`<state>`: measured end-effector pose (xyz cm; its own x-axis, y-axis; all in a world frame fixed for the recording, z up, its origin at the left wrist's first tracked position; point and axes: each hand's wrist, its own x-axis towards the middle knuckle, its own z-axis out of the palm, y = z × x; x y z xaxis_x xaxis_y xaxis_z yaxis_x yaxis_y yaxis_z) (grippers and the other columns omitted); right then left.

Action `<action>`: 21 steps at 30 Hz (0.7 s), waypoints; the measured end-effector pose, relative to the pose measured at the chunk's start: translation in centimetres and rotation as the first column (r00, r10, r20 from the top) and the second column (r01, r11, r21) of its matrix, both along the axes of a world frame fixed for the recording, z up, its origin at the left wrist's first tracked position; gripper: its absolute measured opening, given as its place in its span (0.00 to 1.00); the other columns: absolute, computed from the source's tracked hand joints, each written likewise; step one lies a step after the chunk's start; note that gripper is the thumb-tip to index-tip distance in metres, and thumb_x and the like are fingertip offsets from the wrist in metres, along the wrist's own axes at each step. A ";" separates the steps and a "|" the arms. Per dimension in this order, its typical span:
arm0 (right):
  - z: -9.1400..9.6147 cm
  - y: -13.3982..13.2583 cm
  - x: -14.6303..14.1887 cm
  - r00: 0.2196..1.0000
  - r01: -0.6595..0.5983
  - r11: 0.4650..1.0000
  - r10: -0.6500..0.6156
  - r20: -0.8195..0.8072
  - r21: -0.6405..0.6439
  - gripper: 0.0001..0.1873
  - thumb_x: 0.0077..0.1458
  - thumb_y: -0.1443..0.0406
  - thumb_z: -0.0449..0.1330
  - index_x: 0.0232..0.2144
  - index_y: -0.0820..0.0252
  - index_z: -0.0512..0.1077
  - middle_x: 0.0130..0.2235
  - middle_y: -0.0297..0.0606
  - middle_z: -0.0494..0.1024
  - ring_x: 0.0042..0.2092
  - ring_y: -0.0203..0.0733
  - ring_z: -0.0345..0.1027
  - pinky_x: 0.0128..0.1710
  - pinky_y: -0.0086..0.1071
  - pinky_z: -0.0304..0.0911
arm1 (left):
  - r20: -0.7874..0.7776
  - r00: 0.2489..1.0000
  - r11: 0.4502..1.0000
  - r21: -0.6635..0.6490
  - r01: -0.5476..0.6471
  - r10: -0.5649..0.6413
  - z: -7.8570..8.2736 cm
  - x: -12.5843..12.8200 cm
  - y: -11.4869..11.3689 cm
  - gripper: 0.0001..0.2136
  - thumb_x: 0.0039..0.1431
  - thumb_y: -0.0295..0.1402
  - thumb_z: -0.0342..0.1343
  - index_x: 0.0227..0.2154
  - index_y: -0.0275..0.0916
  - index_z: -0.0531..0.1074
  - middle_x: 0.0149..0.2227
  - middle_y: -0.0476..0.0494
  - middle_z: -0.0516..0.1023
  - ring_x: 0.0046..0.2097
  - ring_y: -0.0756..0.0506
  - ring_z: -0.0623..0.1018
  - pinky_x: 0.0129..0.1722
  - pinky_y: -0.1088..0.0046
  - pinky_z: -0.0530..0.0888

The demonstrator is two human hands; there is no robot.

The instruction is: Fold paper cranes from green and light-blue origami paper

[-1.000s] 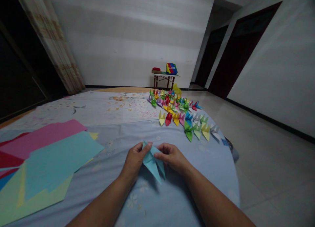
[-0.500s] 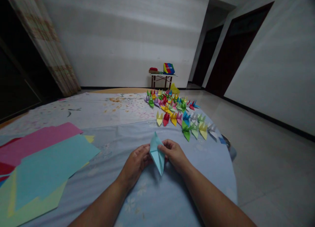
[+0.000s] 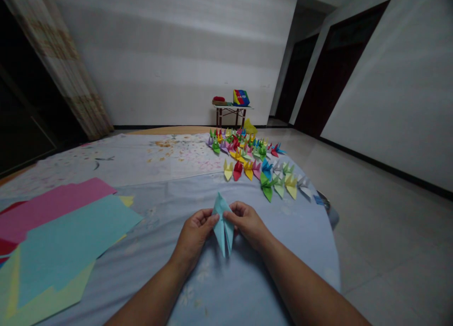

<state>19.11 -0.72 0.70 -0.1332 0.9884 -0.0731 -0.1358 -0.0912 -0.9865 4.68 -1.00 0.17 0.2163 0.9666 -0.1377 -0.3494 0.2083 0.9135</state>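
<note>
A light blue folded origami paper is held above the table, its single point up and two narrow legs with a slit between them pointing down toward me. My left hand pinches its left edge, thumb on the front face. On the opposite edge my right hand grips it the same way, thumb near the middle. Fingers behind the paper are partly hidden. Beyond the hands, finished paper cranes in many colours stand in rows on the tablecloth.
Sheets of coloured paper, with a light blue sheet and a pink sheet uppermost, lie at the left. A pale flowered tablecloth covers the round table. Against the far wall is a small table bearing a colourful box.
The left thumb has come onto the front of the folded paper. The paper has turned slightly, and the slit between its lower legs now shows more openly.
</note>
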 end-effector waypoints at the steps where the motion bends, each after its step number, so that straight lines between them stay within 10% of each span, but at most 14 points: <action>1: 0.0 0.0 0.0 1.000 -0.001 1.000 0.001 -0.001 0.001 0.21 0.37 0.52 0.64 0.25 0.63 0.63 0.16 0.25 0.66 0.15 0.27 0.55 0.13 0.22 0.53 | -0.007 1.000 1.000 0.000 0.000 0.000 -0.1 0.0 0.1 0.15 0.42 0.35 0.63 0.35 0.33 0.73 0.29 0.43 0.79 0.28 0.48 0.76 0.32 0.73 0.71; 21: -0.2 0.0 -0.2 0.999 -0.014 1.000 0.015 -0.041 0.022 0.21 0.37 0.53 0.65 0.24 0.62 0.63 0.18 0.26 0.66 0.17 0.27 0.57 0.16 0.22 0.52 | -0.119 0.992 0.999 0.026 -0.030 0.033 0.3 0.1 -0.2 0.15 0.42 0.34 0.63 0.34 0.33 0.70 0.24 0.50 0.75 0.26 0.52 0.74 0.28 0.78 0.70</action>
